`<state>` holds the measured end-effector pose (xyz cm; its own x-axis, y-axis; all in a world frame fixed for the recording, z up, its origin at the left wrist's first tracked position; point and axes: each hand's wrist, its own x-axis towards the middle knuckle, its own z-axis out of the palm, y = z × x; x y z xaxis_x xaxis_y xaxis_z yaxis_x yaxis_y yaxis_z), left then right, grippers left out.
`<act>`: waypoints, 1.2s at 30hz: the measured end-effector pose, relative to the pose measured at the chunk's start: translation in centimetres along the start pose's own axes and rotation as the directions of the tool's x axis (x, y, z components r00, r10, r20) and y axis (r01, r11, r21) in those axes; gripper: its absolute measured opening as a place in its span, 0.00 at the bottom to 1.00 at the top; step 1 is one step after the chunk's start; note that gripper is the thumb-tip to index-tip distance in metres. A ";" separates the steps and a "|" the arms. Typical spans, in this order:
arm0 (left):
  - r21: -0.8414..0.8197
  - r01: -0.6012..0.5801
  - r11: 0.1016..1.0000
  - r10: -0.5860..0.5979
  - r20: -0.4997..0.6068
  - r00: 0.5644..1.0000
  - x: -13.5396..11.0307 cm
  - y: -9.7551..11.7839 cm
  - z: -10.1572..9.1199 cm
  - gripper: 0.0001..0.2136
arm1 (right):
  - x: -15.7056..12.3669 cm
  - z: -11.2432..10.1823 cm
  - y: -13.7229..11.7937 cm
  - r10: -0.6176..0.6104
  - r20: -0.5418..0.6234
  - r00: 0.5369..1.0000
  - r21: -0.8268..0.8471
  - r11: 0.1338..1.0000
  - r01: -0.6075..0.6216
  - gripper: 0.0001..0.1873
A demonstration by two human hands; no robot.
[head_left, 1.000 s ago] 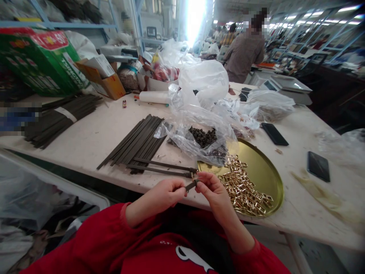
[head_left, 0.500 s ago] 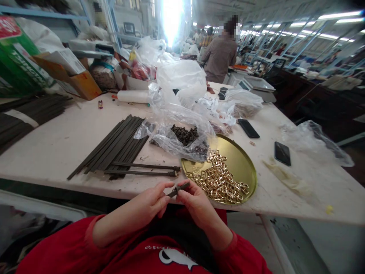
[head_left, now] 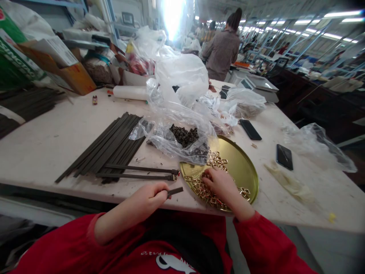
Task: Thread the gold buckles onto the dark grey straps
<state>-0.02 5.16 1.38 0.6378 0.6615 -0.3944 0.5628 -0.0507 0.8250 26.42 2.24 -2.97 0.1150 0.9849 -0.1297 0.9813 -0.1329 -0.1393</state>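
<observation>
My left hand is closed on a dark brown strap, whose end sticks out to the right past the thumb and fingers. Over the round gold tray, my right hand dips its curled fingers into a heap of gold buckles. What lies between those fingertips is hidden. Just beyond my left hand are two finished-looking straps with buckles at their right ends. They rest partly across a stack of plain dark strips.
Behind the tray lies an opened clear plastic bag with small dark pieces inside. Two phones and a crumpled yellowish glove-like item are on the right. A white roll and cardboard box stand farther left; a person stands beyond the table.
My right hand has let go of the strap and moved right into the buckles on the tray. My left hand keeps the strap. The view has shifted slightly.
</observation>
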 end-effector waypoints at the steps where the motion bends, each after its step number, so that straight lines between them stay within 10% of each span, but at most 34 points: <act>1: 0.033 0.000 0.999 -0.001 0.005 1.000 0.2 0.3 -0.2 0.11 | 0.5 0.1 0.1 -0.004 0.041 0.999 -0.034 0.999 0.005 0.07; 10: 0.165 -0.060 0.984 0.063 -0.014 0.998 -1.5 0.6 -3.1 0.14 | 1.9 0.2 0.3 -0.007 0.085 0.996 0.136 0.991 -0.004 0.03; 17: 0.198 -0.076 0.977 0.094 -0.081 0.992 -4.2 1.2 -1.2 0.11 | 0.7 -1.1 -0.9 -0.004 0.028 1.000 0.468 0.884 -0.010 0.05; 19: 0.134 -0.128 0.983 0.145 -0.125 0.982 -4.6 1.6 -0.3 0.10 | -1.0 -1.9 -2.8 -0.005 0.040 0.999 0.711 0.703 -0.025 0.08; 22: 0.005 -0.184 0.983 0.181 -0.210 0.961 -4.6 2.1 0.9 0.11 | -4.1 -2.7 -6.5 -0.041 0.137 0.990 0.988 0.075 -0.134 0.15; 24: -0.085 -0.228 0.970 0.203 -0.240 0.949 -4.4 2.3 1.6 0.11 | -6.2 -2.8 -8.9 -0.089 0.150 0.985 0.971 -0.175 -0.163 0.17; 36: -0.211 -0.163 0.964 0.101 -0.278 0.955 -5.7 2.0 4.0 0.11 | -10.3 -1.9 -10.8 -0.214 0.111 0.971 0.956 -0.245 -0.163 0.18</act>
<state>-0.46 -1.71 3.65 0.5200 0.8347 -0.1813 0.3279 0.0009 0.9447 14.97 -6.25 1.72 -0.1152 0.9719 -0.2052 -0.4064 -0.2347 -0.8830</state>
